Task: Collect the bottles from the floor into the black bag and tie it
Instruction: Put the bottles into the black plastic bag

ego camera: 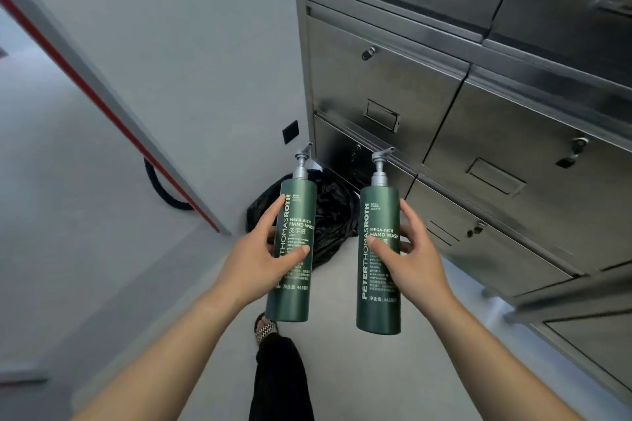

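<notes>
I hold two tall green pump bottles upright in front of me. My left hand (263, 256) is shut around the left bottle (294, 249), thumb across its label. My right hand (410, 256) grips the right bottle (378, 267) the same way. Both have grey pump heads pointing up and to the right. Behind and below them the black bag (333, 212) lies crumpled on the floor in the corner between the wall and the metal cabinet, partly hidden by the bottles.
A steel cabinet (478, 120) with locked drawers fills the right side. A grey wall stands at the left, with a red-striped door frame (113, 109) and a black cable loop (164, 191). My leg and sandalled foot (265, 330) show below on the pale floor.
</notes>
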Demonstrator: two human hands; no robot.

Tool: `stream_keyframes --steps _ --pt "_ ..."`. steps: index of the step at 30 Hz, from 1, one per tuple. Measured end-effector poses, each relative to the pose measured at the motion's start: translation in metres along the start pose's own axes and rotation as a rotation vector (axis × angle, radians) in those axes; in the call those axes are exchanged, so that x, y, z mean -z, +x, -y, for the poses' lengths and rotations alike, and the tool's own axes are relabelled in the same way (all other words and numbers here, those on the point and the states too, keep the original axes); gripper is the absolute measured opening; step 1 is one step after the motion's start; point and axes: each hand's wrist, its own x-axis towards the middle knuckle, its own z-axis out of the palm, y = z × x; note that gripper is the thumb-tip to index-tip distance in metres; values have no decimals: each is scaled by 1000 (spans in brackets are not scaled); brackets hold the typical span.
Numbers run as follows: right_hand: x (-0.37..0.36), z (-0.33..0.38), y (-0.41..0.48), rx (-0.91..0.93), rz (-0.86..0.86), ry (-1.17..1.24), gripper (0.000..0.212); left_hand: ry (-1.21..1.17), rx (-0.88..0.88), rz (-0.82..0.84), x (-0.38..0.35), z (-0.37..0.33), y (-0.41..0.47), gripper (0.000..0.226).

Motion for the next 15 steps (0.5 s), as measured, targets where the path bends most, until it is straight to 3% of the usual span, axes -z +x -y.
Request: stream_keyframes --steps 6,15 --pt "-68 2 88 -84 -139 5 76 109 -90 130 52 29 142 86" --pt "-114 -6 179 -208 -226 36 75 188 -26 276 89 71 275 87"
